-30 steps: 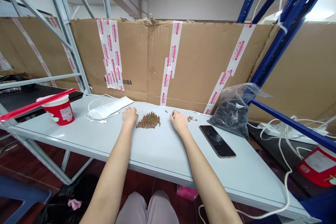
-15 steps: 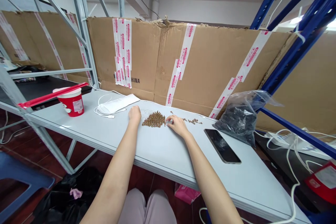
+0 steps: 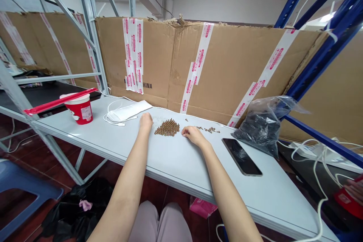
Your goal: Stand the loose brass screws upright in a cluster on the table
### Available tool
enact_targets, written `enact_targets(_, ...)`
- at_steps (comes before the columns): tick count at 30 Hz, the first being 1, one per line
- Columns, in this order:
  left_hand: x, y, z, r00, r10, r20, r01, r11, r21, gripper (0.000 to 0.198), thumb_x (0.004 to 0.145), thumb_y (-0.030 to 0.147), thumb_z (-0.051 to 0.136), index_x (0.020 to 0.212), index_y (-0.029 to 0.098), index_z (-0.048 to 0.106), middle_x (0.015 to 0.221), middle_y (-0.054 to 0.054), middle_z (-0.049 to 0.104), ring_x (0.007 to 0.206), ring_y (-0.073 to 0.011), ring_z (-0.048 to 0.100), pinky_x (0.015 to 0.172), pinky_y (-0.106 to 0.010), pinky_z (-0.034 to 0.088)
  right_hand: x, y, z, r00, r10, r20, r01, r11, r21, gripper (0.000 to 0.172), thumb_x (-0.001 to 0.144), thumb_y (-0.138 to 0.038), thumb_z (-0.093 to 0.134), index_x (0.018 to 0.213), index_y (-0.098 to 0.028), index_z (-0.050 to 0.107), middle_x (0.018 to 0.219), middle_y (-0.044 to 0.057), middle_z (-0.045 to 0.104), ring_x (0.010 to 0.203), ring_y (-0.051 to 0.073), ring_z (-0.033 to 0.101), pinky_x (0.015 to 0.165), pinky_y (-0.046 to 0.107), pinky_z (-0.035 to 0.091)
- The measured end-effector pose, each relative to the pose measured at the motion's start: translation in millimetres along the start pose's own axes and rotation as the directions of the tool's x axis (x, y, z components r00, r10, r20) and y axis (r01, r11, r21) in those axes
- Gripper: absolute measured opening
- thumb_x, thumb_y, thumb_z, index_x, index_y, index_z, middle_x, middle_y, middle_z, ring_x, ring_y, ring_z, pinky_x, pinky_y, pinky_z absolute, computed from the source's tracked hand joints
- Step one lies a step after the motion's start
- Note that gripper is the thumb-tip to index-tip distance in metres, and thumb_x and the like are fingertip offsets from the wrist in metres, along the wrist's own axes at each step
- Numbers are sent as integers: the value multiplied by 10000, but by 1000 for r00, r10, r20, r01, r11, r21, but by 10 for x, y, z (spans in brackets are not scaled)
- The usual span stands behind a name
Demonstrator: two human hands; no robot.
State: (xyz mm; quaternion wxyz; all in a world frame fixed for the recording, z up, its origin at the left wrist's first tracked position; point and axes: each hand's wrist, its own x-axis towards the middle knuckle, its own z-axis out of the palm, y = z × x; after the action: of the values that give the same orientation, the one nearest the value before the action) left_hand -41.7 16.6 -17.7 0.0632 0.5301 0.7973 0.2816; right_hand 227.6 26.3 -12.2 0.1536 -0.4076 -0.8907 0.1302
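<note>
A dense cluster of small brass-coloured screws, many standing upright in rows, lies on the grey table between my hands. Just left of the cluster, my left hand rests closed like a fist, and whatever it may hold is hidden. To the cluster's right, my right hand is low over the tabletop with its fingertips drawn together; anything between them is too small to make out. Beyond that hand are loose screws in a scattered little heap. Faint clear bits lie behind the cluster, near my left hand.
A black phone and a clear bag of dark material are on the right. To the left stand a red cup and a white packet with a cable. A cardboard wall closes off the back.
My right hand has drawn slightly away from the cluster, and its fingers have closed together. My left hand stays closed in place. At far right, a blurred shape now overlaps the red container.
</note>
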Motion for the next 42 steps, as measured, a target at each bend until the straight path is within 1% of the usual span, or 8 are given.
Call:
enact_targets(4, 15, -16, 10, 999, -36, 8, 35, 998, 59, 153, 640, 148, 633, 791, 128, 650, 897, -123, 654, 821, -222, 607, 734, -284, 444, -22, 7, -32, 998, 46, -47, -49, 996, -79, 92, 740, -139, 564, 778, -177, 638, 874, 40, 568, 801, 126, 523, 694, 209, 346)
enact_targets(11, 3, 7, 8, 999, -49, -12, 50, 991, 127, 148, 687, 123, 584, 821, 130, 646, 961, -139, 637, 873, -229, 600, 738, -277, 442, -34, 24, -8, 996, 69, -57, -77, 985, -152, 126, 788, -123, 495, 815, -162, 612, 897, 64, 577, 809, 142, 529, 675, 222, 336)
enact_targets(25, -11, 78, 1, 995, 1, -100, 18, 981, 191, 183, 752, 145, 501, 863, 106, 642, 957, -169, 633, 917, -255, 577, 751, -305, 422, 45, 137, 50, 991, 59, -118, -43, 990, 131, 134, 681, -32, 564, 684, -145, 638, 713, 60, 638, 683, 139, 561, 676, 235, 402)
enact_targets(27, -3, 128, -8, 991, 12, -134, 3, 994, 113, 175, 760, 207, 514, 834, 132, 654, 921, -138, 653, 878, -235, 589, 740, -298, 422, 46, 124, 27, 972, 70, -223, -33, 986, 165, 122, 683, -58, 567, 676, -157, 639, 735, 58, 650, 708, 150, 574, 692, 249, 406)
enact_targets(30, -29, 328, 19, 973, 70, -219, -115, 974, -198, 195, 754, 286, 530, 801, 159, 670, 846, -84, 680, 787, -187, 604, 720, -276, 425, 83, 89, -6, 920, 140, -366, -16, 946, 322, 84, 695, -108, 558, 693, -155, 629, 767, 54, 653, 672, 142, 590, 678, 259, 425)
enact_targets(34, -201, 735, 169, 940, 272, -207, -341, 750, -567, 221, 711, 335, 570, 711, 143, 679, 728, -64, 687, 701, -159, 609, 704, -257, 440, 152, 24, -21, 871, 230, -435, 55, 833, 550, 58, 682, -160, 561, 706, -149, 613, 747, 44, 649, 610, 133, 605, 641, 261, 455)
enact_targets(38, -395, 980, 324, 932, 340, -126, -335, 673, -660, 219, 684, 348, 593, 688, 150, 684, 711, -67, 687, 666, -157, 611, 665, -257, 450, 174, -16, 0, 848, 232, -477, 124, 788, 603, 60, 669, -204, 572, 692, -161, 606, 714, 38, 648, 623, 149, 614, 646, 281, 472)
enact_targets(42, -451, 993, 360, 937, 330, -118, -322, 677, -662, 204, 678, 336, 595, 680, 151, 681, 709, -70, 687, 649, -154, 614, 650, -260, 454, 169, -30, 16, 835, 238, -496, 142, 778, 612, 68, 665, -218, 576, 688, -161, 605, 703, 44, 648, 633, 160, 618, 648, 289, 481)
